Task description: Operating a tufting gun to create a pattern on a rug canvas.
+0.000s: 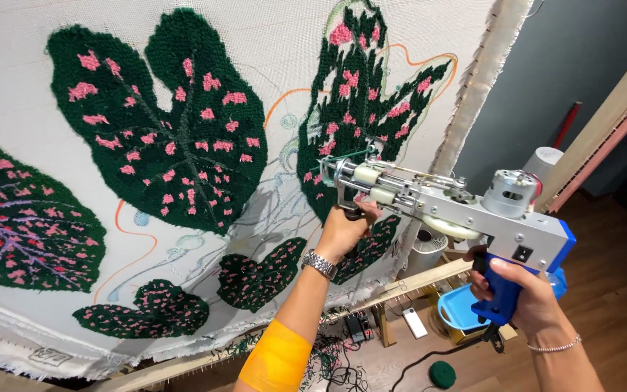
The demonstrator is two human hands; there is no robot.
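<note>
Green yarn could snag or the cloth (270, 43) tear if the tufting gun (437, 199), needle seemingly at a leaf, tilts, with left hand (346, 229) and right hand (524, 287) clenched around its grips.

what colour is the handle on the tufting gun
Blue. The handle sits in the right hand, seen in the head view.
</note>
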